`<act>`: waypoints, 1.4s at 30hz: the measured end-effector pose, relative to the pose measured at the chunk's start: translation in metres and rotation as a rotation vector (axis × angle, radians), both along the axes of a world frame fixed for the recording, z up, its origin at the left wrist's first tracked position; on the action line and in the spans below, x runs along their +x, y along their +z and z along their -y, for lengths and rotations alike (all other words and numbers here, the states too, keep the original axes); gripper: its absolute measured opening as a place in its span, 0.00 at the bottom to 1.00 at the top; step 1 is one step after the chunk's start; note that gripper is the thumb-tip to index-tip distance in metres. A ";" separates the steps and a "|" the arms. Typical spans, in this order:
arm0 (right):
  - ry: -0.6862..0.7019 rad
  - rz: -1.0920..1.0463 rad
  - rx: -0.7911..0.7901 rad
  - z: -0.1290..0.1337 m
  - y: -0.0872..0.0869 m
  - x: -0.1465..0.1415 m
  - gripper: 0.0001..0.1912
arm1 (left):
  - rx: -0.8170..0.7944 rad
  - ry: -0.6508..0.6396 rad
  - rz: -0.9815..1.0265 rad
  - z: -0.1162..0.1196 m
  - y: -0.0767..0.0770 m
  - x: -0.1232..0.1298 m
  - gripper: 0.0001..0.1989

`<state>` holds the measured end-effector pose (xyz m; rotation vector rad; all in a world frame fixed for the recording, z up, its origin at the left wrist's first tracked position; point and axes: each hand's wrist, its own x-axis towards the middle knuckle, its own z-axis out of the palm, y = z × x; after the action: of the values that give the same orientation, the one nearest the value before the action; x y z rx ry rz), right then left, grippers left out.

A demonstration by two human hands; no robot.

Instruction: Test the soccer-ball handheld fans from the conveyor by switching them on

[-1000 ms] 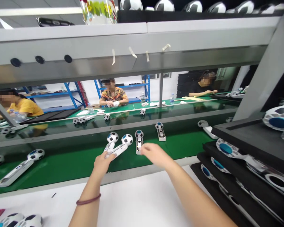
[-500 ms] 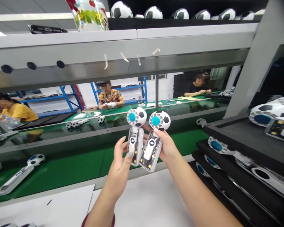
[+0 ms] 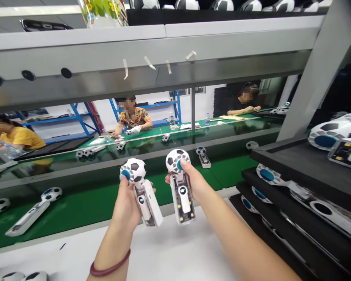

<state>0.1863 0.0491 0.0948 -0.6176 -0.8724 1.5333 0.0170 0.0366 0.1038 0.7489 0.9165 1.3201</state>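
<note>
My left hand [image 3: 125, 205] is closed around a handheld device with a soccer-ball head [image 3: 137, 170] and a white body with a clear face. Its thumb presses on the blue disc at the head. In my right hand [image 3: 194, 179] is a second handheld device of the same kind [image 3: 183, 201], its thumb over the blue disc. A small round display is lit on each body, and circuit parts show through the clear face. Both devices are upright, slightly tilted and apart, above the white worktop [image 3: 169, 253].
Beyond the worktop runs a green conveyor belt [image 3: 96, 208] with more such devices on it. Black foam trays [image 3: 298, 168] holding devices are stacked at right. A grey shelf [image 3: 152, 50] crosses overhead. Three people sit across the belt.
Both devices have moved down and apart, the left one further left. My thumbs have shifted up onto the blue discs. Another device has appeared on the belt behind my right hand.
</note>
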 end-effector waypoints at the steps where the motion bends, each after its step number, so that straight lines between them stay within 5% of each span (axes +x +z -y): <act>1: -0.017 0.056 -0.020 0.001 -0.001 -0.003 0.22 | -0.009 0.019 -0.013 -0.001 -0.002 -0.001 0.26; 5: -0.156 0.167 0.028 0.003 -0.010 -0.019 0.26 | 0.004 0.133 -0.106 -0.007 -0.018 0.002 0.28; 12: -0.403 0.425 0.475 -0.012 -0.063 -0.022 0.29 | 0.096 0.217 -0.182 -0.021 -0.063 0.010 0.26; 16: -0.381 0.302 0.488 -0.020 -0.096 -0.015 0.33 | 0.119 0.230 -0.321 -0.028 -0.091 0.008 0.27; 21: -0.149 0.359 0.271 -0.021 -0.129 -0.012 0.28 | 0.181 0.092 -0.302 -0.028 -0.118 0.004 0.31; 25: -0.091 0.276 0.127 -0.023 -0.140 -0.013 0.26 | 0.017 -0.015 -0.125 -0.028 -0.122 -0.005 0.29; 30: -0.064 0.109 0.063 -0.021 -0.137 -0.015 0.30 | -0.005 -0.121 0.046 -0.025 -0.120 -0.012 0.32; 42: 0.010 0.062 -0.019 -0.010 -0.137 -0.019 0.39 | -0.003 -0.252 0.049 -0.023 -0.119 -0.016 0.29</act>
<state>0.1671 0.0592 -0.0422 -0.6784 -0.9094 1.5395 0.0014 0.0601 -0.0150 0.7984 0.7582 1.1097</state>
